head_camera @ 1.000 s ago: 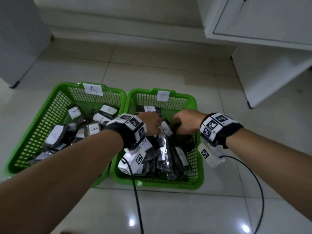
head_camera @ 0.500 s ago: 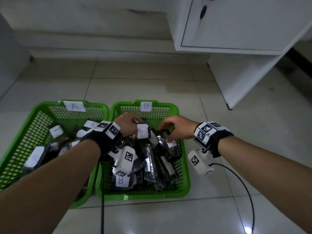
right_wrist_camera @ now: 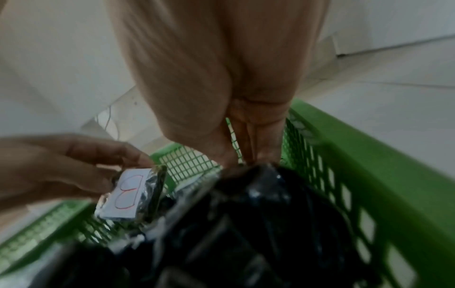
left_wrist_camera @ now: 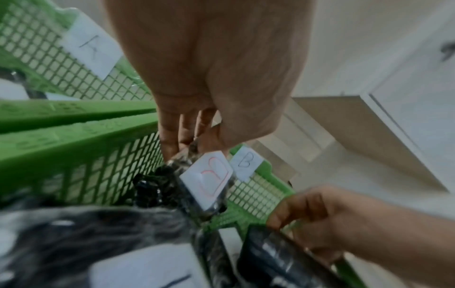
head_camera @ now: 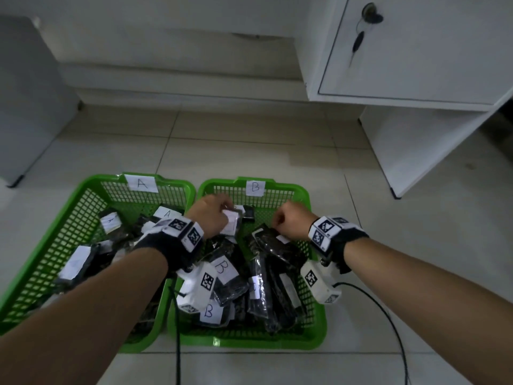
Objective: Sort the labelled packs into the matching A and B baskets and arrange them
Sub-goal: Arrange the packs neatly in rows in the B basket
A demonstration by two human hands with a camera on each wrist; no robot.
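Observation:
Two green mesh baskets stand side by side on the floor: basket A (head_camera: 83, 195) on the left, basket B (head_camera: 301, 195) on the right, each with a paper letter tag on its far wall. Both hold several dark plastic packs with white labels. Over the far part of basket B, my left hand (head_camera: 213, 215) pinches the top of a pack with a red-lettered B label (left_wrist_camera: 209, 179) (right_wrist_camera: 128, 196). To its right, my right hand (head_camera: 288, 220) grips the top edge of another dark pack (head_camera: 277, 245) (right_wrist_camera: 246, 204) that leans in basket B.
A white cabinet (head_camera: 416, 51) with a key in its lock stands at the back right, its side panel (head_camera: 402, 151) reaching the floor near basket B. A grey unit (head_camera: 27, 101) stands at the left. Black cables (head_camera: 388, 315) trail from the wrist cameras across the tiles.
Both hands have moved toward the far wall of basket B, each keeping hold of its pack. The head view has tilted up, showing more of the cabinet.

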